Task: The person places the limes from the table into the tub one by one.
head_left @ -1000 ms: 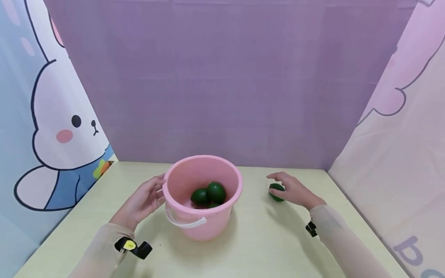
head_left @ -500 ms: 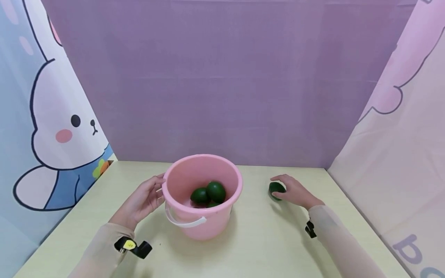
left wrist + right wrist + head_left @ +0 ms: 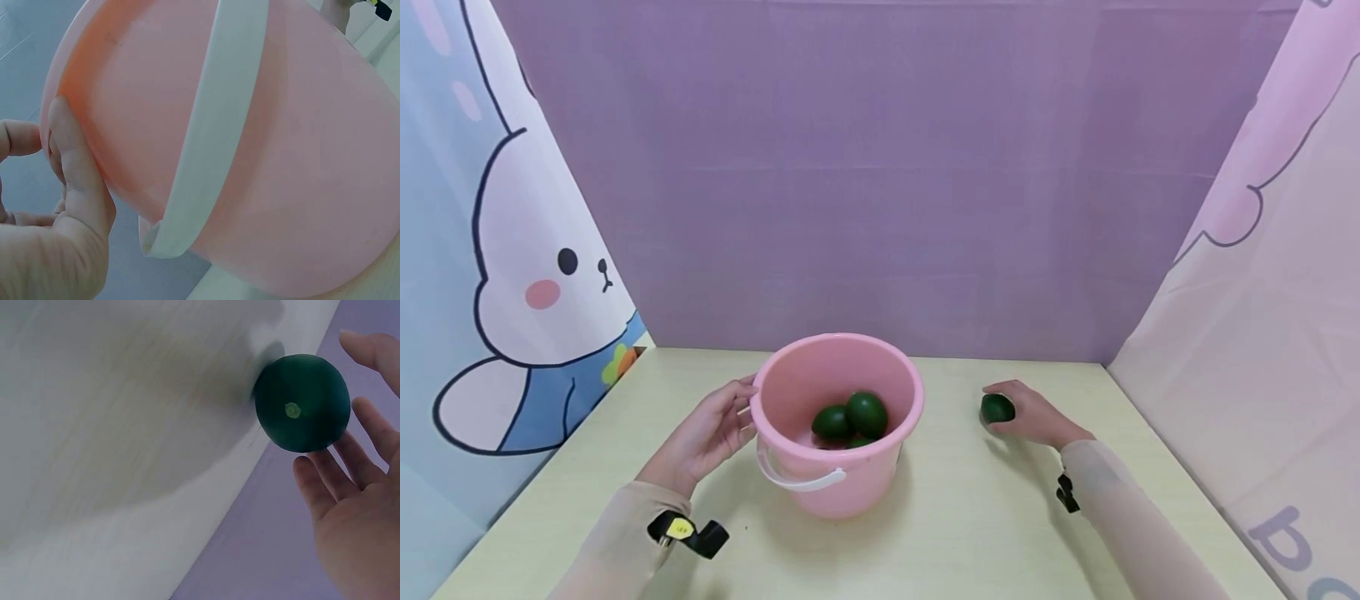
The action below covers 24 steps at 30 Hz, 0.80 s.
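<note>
A pink bucket [image 3: 850, 487] with a lowered white handle [image 3: 215, 125] stands on the table. My left hand [image 3: 713, 425] is at the bucket's left side, pinching its rim between thumb and fingers in the left wrist view. Inside lie several smooth dark green fruits [image 3: 867, 414], one mostly hidden by the rim. To the right is another round dark green fruit [image 3: 303, 403] with a pale stem spot. My right hand [image 3: 1037, 414] is around that fruit's right side. In the right wrist view its fingertips are right at the fruit's edge, and the thumb stands apart from it.
The pale table [image 3: 947, 533] ends at a purple backdrop [image 3: 887, 183]. Printed panels stand at both sides, a rabbit panel [image 3: 520, 233] on the left. A black wrist strap camera [image 3: 688, 533] sits on the left sleeve, another [image 3: 1067, 493] on the right.
My right hand's fingers have drawn in around the lone fruit, and more of the fruit shows between thumb and index finger. The left hand and bucket have not visibly moved.
</note>
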### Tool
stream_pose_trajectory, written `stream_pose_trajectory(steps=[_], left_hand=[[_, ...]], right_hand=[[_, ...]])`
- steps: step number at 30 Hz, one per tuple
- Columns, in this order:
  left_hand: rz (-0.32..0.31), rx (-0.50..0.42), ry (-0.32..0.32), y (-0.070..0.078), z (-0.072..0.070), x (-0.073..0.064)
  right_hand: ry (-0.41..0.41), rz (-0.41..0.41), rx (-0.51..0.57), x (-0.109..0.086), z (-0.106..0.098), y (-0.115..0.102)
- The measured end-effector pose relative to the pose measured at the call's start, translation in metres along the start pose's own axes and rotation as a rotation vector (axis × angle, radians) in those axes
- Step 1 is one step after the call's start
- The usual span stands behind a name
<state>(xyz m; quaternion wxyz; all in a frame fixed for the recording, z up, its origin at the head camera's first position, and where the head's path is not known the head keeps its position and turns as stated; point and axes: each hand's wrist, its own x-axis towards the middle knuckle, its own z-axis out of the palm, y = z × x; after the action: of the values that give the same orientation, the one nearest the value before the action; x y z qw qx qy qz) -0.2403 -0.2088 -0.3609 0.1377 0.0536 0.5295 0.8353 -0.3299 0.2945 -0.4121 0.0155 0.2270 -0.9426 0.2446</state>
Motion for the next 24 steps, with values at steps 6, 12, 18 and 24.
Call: stream_pose_trajectory(steps=[6, 12, 18, 24], left_hand=[[0.002, -0.006, -0.006, 0.0003, 0.0, -0.0004], [-0.002, -0.009, 0.001, 0.0001, -0.0002, -0.0003], [-0.007, -0.005, 0.009, -0.0003, -0.0002, 0.0004], [-0.014, -0.01, 0.015, -0.0001, 0.0004, 0.0005]], right_hand=[[-0.022, 0.03, -0.016, 0.0012, 0.0046, 0.0035], [-0.037, 0.06, 0.015, -0.0001, 0.0082, 0.0056], [-0.062, 0.098, 0.056, -0.0026, 0.0078, 0.0063], [-0.082, 0.113, 0.076, -0.0045, 0.0059, 0.0073]])
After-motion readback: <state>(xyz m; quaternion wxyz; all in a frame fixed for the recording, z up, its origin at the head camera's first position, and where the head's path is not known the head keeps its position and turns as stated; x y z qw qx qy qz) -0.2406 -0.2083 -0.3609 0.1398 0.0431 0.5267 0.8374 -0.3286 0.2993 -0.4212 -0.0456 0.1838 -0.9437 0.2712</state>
